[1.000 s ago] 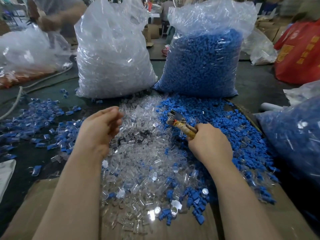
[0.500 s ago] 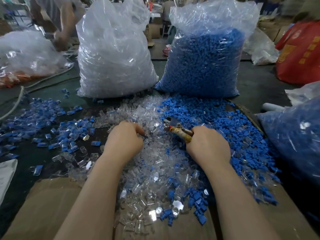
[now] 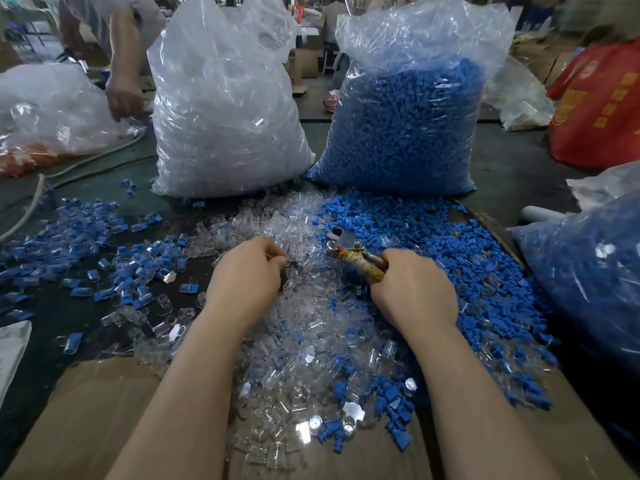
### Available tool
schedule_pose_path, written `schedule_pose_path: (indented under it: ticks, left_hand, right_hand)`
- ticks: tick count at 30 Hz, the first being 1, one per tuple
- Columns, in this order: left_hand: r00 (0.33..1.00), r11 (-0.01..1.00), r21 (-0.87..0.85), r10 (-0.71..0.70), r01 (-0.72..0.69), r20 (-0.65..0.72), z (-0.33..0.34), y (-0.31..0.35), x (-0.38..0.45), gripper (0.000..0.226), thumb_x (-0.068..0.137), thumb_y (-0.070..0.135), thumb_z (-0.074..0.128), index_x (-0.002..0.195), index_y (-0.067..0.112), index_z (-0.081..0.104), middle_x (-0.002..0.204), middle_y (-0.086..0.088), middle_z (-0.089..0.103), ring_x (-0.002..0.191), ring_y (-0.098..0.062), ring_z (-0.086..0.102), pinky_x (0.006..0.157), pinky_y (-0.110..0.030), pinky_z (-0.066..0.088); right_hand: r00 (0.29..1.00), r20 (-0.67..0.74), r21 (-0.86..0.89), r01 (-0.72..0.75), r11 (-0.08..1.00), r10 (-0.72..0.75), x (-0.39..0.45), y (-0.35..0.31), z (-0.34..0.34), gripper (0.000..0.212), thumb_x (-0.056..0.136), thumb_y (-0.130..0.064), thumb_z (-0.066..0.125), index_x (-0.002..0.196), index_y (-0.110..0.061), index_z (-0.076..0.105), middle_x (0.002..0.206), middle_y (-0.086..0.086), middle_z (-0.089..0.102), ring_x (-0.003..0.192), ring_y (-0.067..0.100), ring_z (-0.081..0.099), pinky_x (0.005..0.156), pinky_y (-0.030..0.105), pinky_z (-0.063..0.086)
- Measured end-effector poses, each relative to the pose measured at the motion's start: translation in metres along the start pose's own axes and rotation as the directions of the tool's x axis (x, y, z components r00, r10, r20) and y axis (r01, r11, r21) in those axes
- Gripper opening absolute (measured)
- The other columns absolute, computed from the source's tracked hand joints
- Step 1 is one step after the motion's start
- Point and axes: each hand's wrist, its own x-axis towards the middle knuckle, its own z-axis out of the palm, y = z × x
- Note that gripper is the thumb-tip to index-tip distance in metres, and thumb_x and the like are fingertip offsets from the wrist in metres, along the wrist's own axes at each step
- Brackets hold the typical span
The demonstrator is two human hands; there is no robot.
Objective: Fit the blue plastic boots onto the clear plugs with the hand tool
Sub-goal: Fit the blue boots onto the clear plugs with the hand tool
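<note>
A heap of clear plugs (image 3: pixel 298 327) covers the middle of the table. Loose blue boots (image 3: pixel 433 237) lie piled to its right. My left hand (image 3: pixel 247 275) rests on the far part of the clear heap, its fingers curled down and pinching a clear plug at the fingertips, mostly hidden. My right hand (image 3: pixel 412 289) grips the tape-wrapped handles of the hand tool (image 3: pixel 349 252). The tool's metal head points left and away, over the border between clear plugs and blue boots. Plugs fitted with blue boots (image 3: pixel 79 233) are scattered at the left.
Two big plastic bags stand behind the heaps: clear plugs (image 3: pixel 225 109) on the left, blue boots (image 3: pixel 412 126) on the right. Another bag of blue parts (image 3: pixel 588 271) sits at the right edge. Cardboard (image 3: pixel 104 410) lies near me. Another person's arm (image 3: pixel 121 74) reaches in at far left.
My left hand came from the left side onto the clear heap and curled its fingers into it. My right hand with the tool stayed about where it was.
</note>
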Motion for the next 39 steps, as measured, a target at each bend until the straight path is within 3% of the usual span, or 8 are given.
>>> schedule_pose_path:
  ticks: [5, 8, 11, 17, 20, 23, 33, 39]
  left_hand:
    - [0.999, 0.886, -0.463, -0.051, 0.038, -0.016, -0.007, 0.009, -0.003, 0.001, 0.092, 0.027, 0.066, 0.092, 0.028, 0.068, 0.077, 0.008, 0.072, 0.075, -0.010, 0.071, 0.061, -0.024, 0.054]
    - [0.997, 0.761, -0.645, -0.060, 0.071, 0.039, -0.009, 0.016, -0.007, 0.012, 0.084, 0.020, 0.077, 0.094, 0.019, 0.070, 0.077, 0.004, 0.075, 0.072, -0.012, 0.073, 0.066, -0.028, 0.061]
    - [0.997, 0.641, -0.764, -0.057, 0.079, 0.055, -0.010, 0.023, -0.010, 0.015, 0.079, 0.007, 0.079, 0.092, 0.011, 0.071, 0.079, -0.006, 0.076, 0.069, -0.013, 0.073, 0.068, -0.025, 0.061]
    - [0.984, 0.455, -0.872, -0.067, 0.179, 0.167, -0.009, 0.031, -0.012, 0.013, 0.077, 0.001, 0.077, 0.086, 0.009, 0.074, 0.078, -0.006, 0.076, 0.074, -0.014, 0.072, 0.075, -0.024, 0.060]
    - [0.967, 0.386, -0.887, -0.068, 0.253, 0.246, -0.008, 0.034, -0.012, 0.013, 0.078, 0.001, 0.074, 0.088, 0.009, 0.073, 0.077, -0.004, 0.075, 0.074, -0.013, 0.072, 0.071, -0.022, 0.059]
    - [0.958, 0.403, -0.871, -0.071, 0.282, 0.277, -0.006, 0.036, -0.013, 0.010, 0.081, 0.003, 0.073, 0.087, 0.011, 0.074, 0.077, -0.002, 0.076, 0.075, -0.013, 0.073, 0.072, -0.023, 0.058]
    - [0.958, 0.384, -0.882, -0.020, 0.273, 0.287, -0.003, 0.045, -0.018, 0.009, 0.082, -0.003, 0.070, 0.085, 0.006, 0.072, 0.081, -0.010, 0.076, 0.077, -0.019, 0.075, 0.066, -0.023, 0.059]
    - [0.951, 0.376, -0.889, 0.058, 0.261, 0.304, -0.005, 0.044, -0.018, 0.017, 0.078, -0.006, 0.070, 0.090, 0.006, 0.072, 0.089, -0.011, 0.076, 0.086, -0.020, 0.074, 0.070, -0.021, 0.057]
  right_hand:
    - [0.997, -0.041, 0.349, -0.046, 0.936, 0.064, 0.002, 0.002, -0.007, 0.018, 0.081, -0.040, 0.067, 0.072, -0.027, 0.058, 0.064, -0.008, 0.059, 0.061, 0.016, 0.057, 0.051, 0.029, 0.043]
    - [0.995, -0.024, 0.579, -0.063, 0.813, 0.094, 0.002, 0.001, -0.011, 0.015, 0.078, -0.035, 0.072, 0.071, -0.030, 0.061, 0.063, -0.009, 0.062, 0.062, 0.015, 0.059, 0.058, 0.036, 0.053]
    - [0.995, -0.001, 0.726, -0.069, 0.684, 0.102, 0.002, -0.001, -0.013, 0.012, 0.076, -0.028, 0.075, 0.071, -0.025, 0.065, 0.059, -0.011, 0.061, 0.059, 0.014, 0.055, 0.062, 0.038, 0.051]
    - [0.999, -0.015, 0.856, -0.001, 0.517, 0.028, -0.002, -0.007, -0.019, 0.014, 0.083, -0.013, 0.074, 0.075, -0.024, 0.069, 0.063, -0.014, 0.064, 0.056, -0.002, 0.054, 0.055, 0.013, 0.047]
    - [0.998, -0.056, 0.894, 0.055, 0.444, -0.011, -0.004, -0.012, -0.022, 0.020, 0.086, -0.009, 0.073, 0.075, -0.026, 0.070, 0.074, -0.006, 0.069, 0.063, 0.000, 0.057, 0.060, 0.012, 0.049]
    - [0.991, -0.118, 0.900, 0.136, 0.414, -0.070, -0.007, -0.015, -0.023, 0.024, 0.087, -0.008, 0.072, 0.076, -0.029, 0.069, 0.081, -0.003, 0.070, 0.067, 0.003, 0.059, 0.063, 0.012, 0.050]
    - [0.977, -0.162, 0.799, 0.213, 0.563, -0.141, -0.009, -0.019, -0.017, 0.016, 0.086, -0.016, 0.072, 0.080, -0.030, 0.067, 0.065, -0.019, 0.062, 0.055, 0.000, 0.052, 0.054, 0.013, 0.040]
    - [0.981, -0.162, 0.826, 0.194, 0.530, -0.106, -0.010, -0.019, -0.016, 0.010, 0.086, -0.015, 0.070, 0.081, -0.024, 0.067, 0.062, -0.012, 0.061, 0.050, 0.000, 0.047, 0.050, 0.016, 0.040]
